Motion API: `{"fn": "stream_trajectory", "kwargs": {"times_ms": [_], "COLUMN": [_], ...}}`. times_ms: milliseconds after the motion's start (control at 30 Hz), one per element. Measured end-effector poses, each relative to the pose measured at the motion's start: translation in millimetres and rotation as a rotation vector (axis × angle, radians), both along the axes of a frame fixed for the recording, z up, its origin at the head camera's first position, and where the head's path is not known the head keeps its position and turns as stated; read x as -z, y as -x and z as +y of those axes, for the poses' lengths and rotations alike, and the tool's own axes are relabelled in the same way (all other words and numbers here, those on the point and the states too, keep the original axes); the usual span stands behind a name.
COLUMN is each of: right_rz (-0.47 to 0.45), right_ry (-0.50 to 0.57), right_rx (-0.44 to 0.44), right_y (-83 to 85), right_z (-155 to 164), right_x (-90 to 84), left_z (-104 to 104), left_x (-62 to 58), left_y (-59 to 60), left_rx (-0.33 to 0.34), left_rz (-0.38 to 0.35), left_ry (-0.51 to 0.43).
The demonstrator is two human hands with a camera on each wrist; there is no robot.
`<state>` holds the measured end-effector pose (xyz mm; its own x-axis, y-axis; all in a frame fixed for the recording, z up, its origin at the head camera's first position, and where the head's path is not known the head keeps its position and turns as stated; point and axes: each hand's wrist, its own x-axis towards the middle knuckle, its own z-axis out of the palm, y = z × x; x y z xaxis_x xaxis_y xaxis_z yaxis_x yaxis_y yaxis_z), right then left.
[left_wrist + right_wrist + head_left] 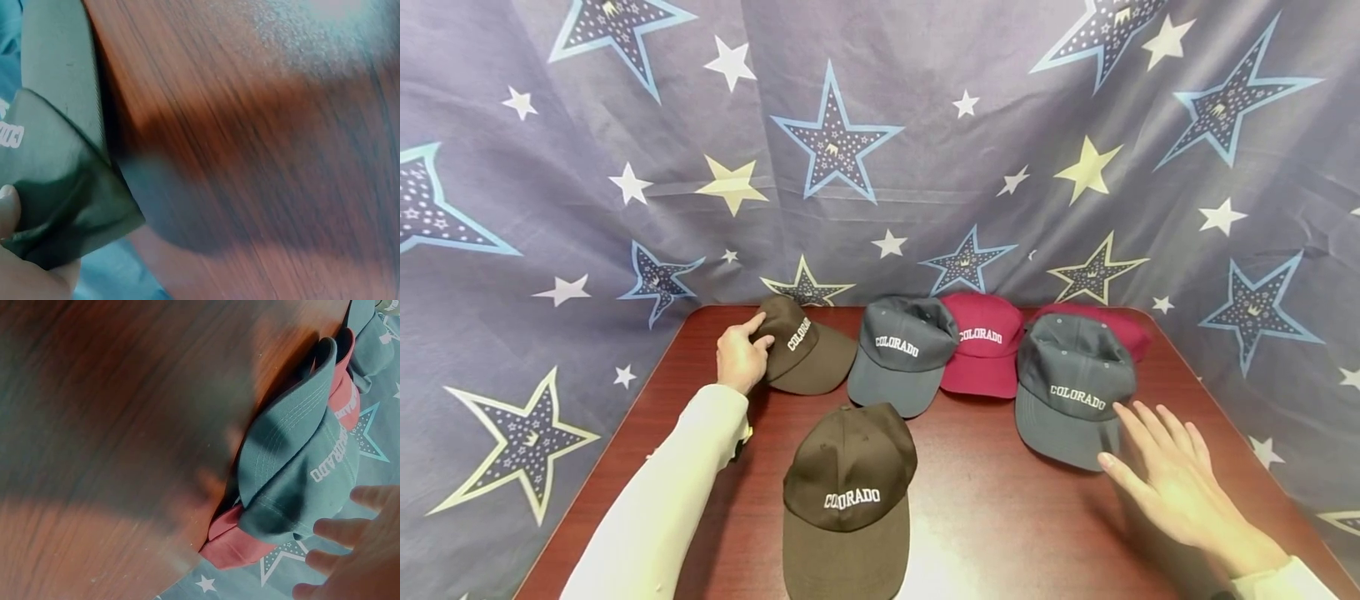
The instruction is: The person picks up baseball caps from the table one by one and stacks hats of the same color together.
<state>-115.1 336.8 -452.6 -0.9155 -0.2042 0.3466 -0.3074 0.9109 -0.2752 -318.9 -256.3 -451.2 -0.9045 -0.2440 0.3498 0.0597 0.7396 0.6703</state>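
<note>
Star-printed cloth backs the worktop [985, 500], where the left hand [741, 358] pinches the far-left brown cap [801, 350] while the right hand [1176, 483], fingers spread and holding nothing, hovers beside the nearer grey cap [1071, 387].

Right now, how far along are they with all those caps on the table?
Early, it seems. Six Colorado caps lie loose on the wooden table; none stacked neatly, though a grey cap overlaps a red one. In hand: the left hand grips the far brown cap. The right hand hovers open beside the grey cap. The rest lie untouched.
</note>
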Motion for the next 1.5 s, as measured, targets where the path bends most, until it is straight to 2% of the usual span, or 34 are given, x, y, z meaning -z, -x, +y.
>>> {"fn": "stream_trajectory", "kwargs": {"times_ms": [200,400,600,700,933,1067,1233,1500], "right_rz": [0.000,0.007,0.010,0.007,0.002,0.002,0.003,-0.001], "right_ry": [-0.006,-0.010,-0.005,-0.003,-0.007,-0.006,-0.004,-0.006], "right_rx": [-0.001,-0.002,0.002,0.001,-0.006,-0.005,-0.004,-0.002], "right_y": [-0.6,-1.0,-0.7,-0.4,-0.4,-0.1,0.4,-0.5], "right_z": [0,0,0,-1,-1,-2,-1,-1], "right_x": [0.1,0.4,1.3,1.3,0.5,1.0,0.6,-1.4], "left_z": [-4,-10,-16,-17,-11,-6,-5,-4], "left_x": [-2.5,-11.4,-24.6,-30.2,-47.9,-62.9,-77.2,-92.8], "left_y": [-1.9,-5.5,-7.4,-8.2,-12.3,-16.3,-20.9,-29.5], "left_rx": [0.022,0.027,0.034,0.057,0.165,0.240,0.331,0.481], "left_rz": [0.079,0.149,0.168,0.182,0.250,0.251,0.217,0.143], "left_ry": [-0.001,-0.004,-0.011,-0.018,-0.002,-0.008,-0.025,-0.105]}}
